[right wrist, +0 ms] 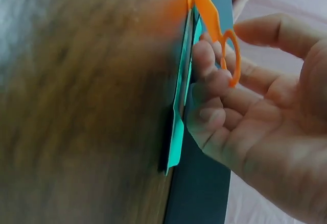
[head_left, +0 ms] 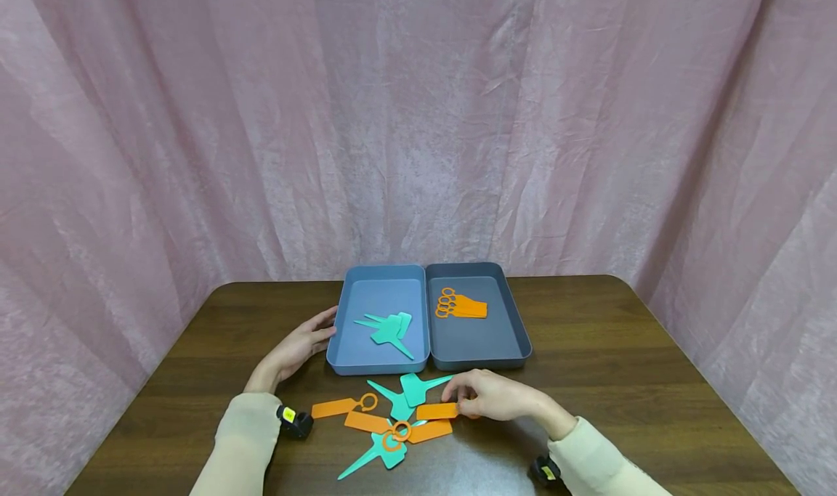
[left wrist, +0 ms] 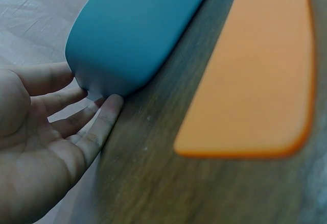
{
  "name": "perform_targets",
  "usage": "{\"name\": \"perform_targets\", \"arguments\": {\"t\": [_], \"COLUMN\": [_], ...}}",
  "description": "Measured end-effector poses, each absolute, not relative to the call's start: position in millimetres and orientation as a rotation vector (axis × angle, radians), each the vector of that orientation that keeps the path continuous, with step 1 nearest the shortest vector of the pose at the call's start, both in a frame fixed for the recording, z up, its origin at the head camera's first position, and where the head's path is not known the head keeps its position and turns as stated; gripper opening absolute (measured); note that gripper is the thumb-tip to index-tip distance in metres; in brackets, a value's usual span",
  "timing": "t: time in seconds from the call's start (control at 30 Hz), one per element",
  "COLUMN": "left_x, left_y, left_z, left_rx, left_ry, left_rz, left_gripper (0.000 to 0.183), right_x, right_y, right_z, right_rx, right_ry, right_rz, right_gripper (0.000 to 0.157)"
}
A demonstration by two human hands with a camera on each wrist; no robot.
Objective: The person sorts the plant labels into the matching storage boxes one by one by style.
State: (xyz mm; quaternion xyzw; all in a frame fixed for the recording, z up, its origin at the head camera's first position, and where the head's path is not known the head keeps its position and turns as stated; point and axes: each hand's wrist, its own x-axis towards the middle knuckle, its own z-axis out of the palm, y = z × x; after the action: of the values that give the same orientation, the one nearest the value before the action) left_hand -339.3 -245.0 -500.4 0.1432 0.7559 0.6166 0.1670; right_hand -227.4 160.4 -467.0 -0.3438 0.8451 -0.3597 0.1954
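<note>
My left hand (head_left: 302, 347) rests its extended fingertips against the left wall of the blue tray (head_left: 375, 293). In the left wrist view the fingers (left wrist: 97, 127) touch the tray's lower corner. My right hand (head_left: 500, 396) holds an orange plant tag (head_left: 436, 411) at its ring end, in front of the dark grey tray (head_left: 510, 347). The right wrist view shows this tag's ring between thumb and fingers, with its flat blade (right wrist: 207, 7) pointing away. Below and beside it lie loose orange tags (head_left: 333, 408) and green pointed plant labels (head_left: 413, 388), partly overlapping.
Several green labels (head_left: 390, 328) lie in the blue tray. Orange tags (head_left: 467, 307) are stacked at the grey tray's upper middle, rings to the left. Both trays stand side by side on the brown wooden table (head_left: 608, 380), before a pink curtain (head_left: 418, 118).
</note>
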Motion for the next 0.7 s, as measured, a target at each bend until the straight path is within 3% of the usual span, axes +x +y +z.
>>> {"name": "perform_targets", "arguments": {"t": [0.37,0.7], "left_x": [-339.5,-339.5], "left_y": [-245.1,-244.4], "left_z": [-499.1,-501.2], "left_rx": [0.426,0.404], "left_ry": [2.148,2.161], "left_rz": [1.764,1.733], "left_gripper": [0.062,0.062], "right_x": [-225.8,-230.0], "right_y": [157.8,175.8], "right_z": [-461.9,-441.9], "right_rx": [-0.909,-0.880], "right_ry": [2.474,2.530], "right_rz": [-1.046,-1.130], "right_gripper": [0.005,0.005]}}
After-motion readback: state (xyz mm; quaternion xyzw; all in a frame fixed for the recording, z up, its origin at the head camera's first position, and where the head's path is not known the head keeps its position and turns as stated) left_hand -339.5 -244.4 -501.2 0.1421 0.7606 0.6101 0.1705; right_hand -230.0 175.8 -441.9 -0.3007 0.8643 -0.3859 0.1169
